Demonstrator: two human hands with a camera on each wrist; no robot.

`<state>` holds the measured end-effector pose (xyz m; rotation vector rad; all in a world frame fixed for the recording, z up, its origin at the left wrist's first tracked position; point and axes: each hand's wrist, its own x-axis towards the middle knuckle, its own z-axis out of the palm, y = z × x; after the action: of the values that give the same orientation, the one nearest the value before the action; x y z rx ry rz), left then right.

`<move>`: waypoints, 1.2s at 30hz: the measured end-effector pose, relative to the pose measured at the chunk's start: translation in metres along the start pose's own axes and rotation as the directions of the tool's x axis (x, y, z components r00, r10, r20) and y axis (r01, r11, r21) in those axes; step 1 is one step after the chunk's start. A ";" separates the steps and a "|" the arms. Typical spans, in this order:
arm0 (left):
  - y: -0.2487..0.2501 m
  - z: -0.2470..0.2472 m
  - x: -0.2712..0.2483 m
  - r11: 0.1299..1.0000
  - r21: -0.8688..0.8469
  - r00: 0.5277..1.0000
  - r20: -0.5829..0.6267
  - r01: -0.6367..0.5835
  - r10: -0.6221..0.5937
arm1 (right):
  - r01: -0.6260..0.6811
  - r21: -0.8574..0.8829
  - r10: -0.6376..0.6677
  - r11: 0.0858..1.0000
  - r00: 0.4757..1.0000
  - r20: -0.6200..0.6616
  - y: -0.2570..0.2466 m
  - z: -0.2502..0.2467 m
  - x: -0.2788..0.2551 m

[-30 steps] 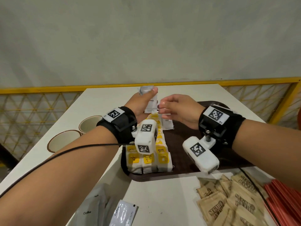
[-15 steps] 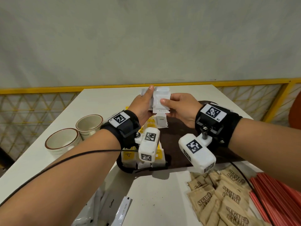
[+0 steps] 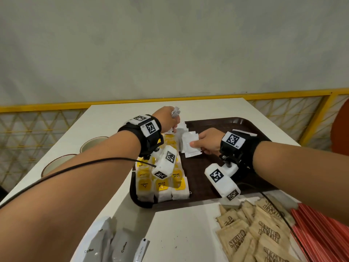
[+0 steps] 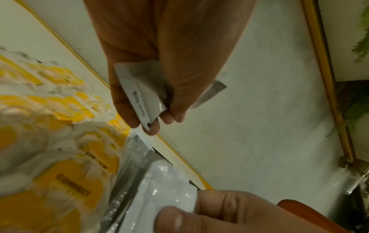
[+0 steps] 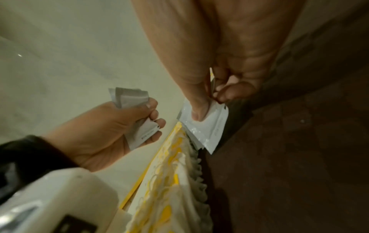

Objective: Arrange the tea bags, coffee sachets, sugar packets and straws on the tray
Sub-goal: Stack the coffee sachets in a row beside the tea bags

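Observation:
My left hand [image 3: 172, 121] grips a small stack of white coffee sachets [image 3: 176, 111] above the far left of the brown tray [image 3: 236, 125]; the left wrist view shows these sachets [image 4: 143, 97] curled in its fingers. My right hand [image 3: 196, 143] pinches a white coffee sachet [image 3: 190, 146] low over the tray, just right of the tea bags [image 3: 162, 184]. In the right wrist view the thumb presses that sachet [image 5: 207, 130] onto others lying beside the tea bags [image 5: 175, 181]. The yellow-and-white tea bags fill rows along the tray's left side.
Brown sugar packets [image 3: 255, 235] and red straws [image 3: 321, 235] lie on the white table at the near right. More coffee sachets [image 3: 107, 244] lie at the near left. Two cups [image 3: 92, 144] stand left of the tray. A yellow railing runs behind the table.
The hands, which together held the sachet stack up, have parted. The right hand has come down to the tray with a sachet; the left keeps the rest higher up.

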<state>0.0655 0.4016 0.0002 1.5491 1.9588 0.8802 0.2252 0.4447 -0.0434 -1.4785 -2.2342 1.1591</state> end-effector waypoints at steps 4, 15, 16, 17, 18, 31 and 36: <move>-0.004 -0.001 0.007 0.999 0.042 1.000 -0.012 -0.028 0.029 | 0.007 -0.105 -0.003 0.994 0.999 0.040 -0.005 0.002 0.003; -0.020 -0.002 0.009 0.996 0.063 0.997 -0.048 -0.063 0.066 | 0.014 0.013 -0.014 1.000 1.000 0.021 -0.003 0.006 0.014; -0.020 -0.002 0.009 0.996 0.060 0.997 -0.046 -0.063 0.066 | 0.005 0.051 -0.006 0.999 1.000 0.016 -0.002 0.006 0.013; -0.019 -0.002 0.009 0.996 0.060 0.997 -0.039 -0.059 0.062 | -0.007 0.079 0.005 0.997 1.000 0.016 -0.001 0.006 0.012; -0.019 -0.002 0.009 0.996 0.064 0.997 -0.035 -0.060 0.062 | -0.011 0.092 0.009 0.996 1.000 0.020 -0.001 0.005 0.012; -0.013 0.005 0.009 0.999 -0.008 0.999 -0.004 -0.051 0.051 | 0.065 -0.157 -0.068 0.985 0.998 -0.012 -0.006 0.004 0.008; -0.018 0.008 -0.007 0.951 -0.305 0.999 -0.023 -0.047 0.042 | 0.059 -0.021 -0.060 0.998 0.998 -0.024 -0.006 0.000 0.009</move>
<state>0.0608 0.3939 -0.0185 1.4124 1.7062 1.1570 0.2172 0.4512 -0.0409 -1.4160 -2.2637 1.0978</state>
